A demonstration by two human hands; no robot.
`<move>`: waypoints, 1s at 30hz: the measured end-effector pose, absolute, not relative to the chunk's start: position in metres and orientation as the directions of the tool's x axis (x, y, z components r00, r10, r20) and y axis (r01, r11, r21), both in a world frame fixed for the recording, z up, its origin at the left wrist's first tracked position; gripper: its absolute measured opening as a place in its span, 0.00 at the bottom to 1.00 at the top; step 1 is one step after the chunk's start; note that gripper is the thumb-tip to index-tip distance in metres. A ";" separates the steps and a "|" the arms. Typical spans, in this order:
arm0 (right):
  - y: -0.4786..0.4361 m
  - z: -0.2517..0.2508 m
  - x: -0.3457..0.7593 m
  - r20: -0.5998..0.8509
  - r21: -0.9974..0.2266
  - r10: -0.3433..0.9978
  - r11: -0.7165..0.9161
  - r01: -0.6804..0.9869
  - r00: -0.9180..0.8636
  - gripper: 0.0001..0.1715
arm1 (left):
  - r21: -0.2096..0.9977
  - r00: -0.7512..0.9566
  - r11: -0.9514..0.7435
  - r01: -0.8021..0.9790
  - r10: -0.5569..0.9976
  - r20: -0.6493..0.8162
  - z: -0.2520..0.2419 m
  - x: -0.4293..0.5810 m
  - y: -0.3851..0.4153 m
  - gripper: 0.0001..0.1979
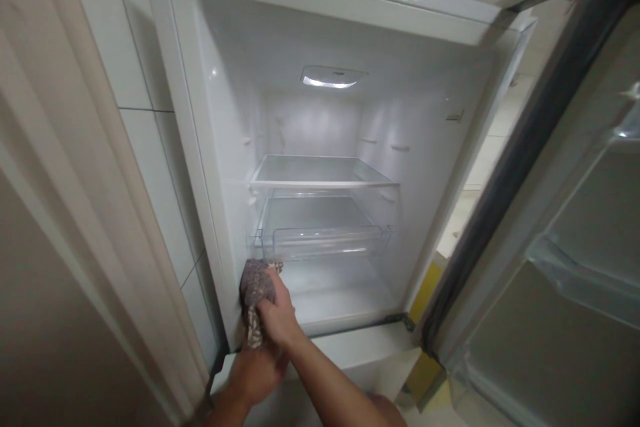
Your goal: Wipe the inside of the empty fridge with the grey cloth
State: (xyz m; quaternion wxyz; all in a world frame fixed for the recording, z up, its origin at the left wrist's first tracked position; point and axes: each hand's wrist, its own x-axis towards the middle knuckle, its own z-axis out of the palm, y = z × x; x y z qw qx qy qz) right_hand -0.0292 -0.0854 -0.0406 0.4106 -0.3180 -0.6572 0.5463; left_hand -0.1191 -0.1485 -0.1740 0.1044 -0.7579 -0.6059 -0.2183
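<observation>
A crumpled grey-brown cloth (pixel 258 282) with a patterned edge is pressed to the lower left inner wall of an open fridge (pixel 345 303), near its front edge. My right hand (pixel 280 313) is closed on the cloth, thumb and fingers bent over it. Just below, my left hand (pixel 257 372) touches the hanging end of the cloth. Its fingers are hidden behind the cloth and my right hand, so its grip does not show.
Inside the fridge are a glass shelf (pixel 325 170) and, beneath it, a clear drawer (pixel 327 240). A lamp (pixel 333 77) glows on the ceiling. The open door (pixel 565 213) with clear racks stands at right. A tiled wall (pixel 150 167) runs close along the left.
</observation>
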 end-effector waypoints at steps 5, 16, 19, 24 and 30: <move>-0.084 -0.022 -0.043 -0.072 -0.987 0.892 -0.001 0.158 -0.446 0.34 | 0.143 0.189 -0.270 0.952 0.888 0.420 -0.168 -0.120 -0.146 0.36; -0.026 -0.037 -0.015 0.134 -0.605 0.692 0.624 0.494 -0.710 0.39 | 0.021 0.233 -0.289 0.957 0.810 0.538 -0.159 -0.122 -0.148 0.17; -0.013 -0.035 0.034 0.073 -0.291 0.730 0.667 0.686 -0.680 0.32 | -0.006 0.252 -0.302 0.953 0.784 0.567 -0.153 -0.120 -0.149 0.26; 0.012 -0.031 0.120 0.096 -0.014 0.892 0.445 0.895 -0.442 0.23 | -0.011 0.258 -0.320 0.948 0.742 0.620 -0.148 -0.119 -0.148 0.40; 0.030 -0.018 0.188 0.099 0.064 0.892 0.436 0.897 -0.441 0.21 | 0.022 0.219 -0.318 0.948 0.699 0.681 -0.150 -0.119 -0.147 0.36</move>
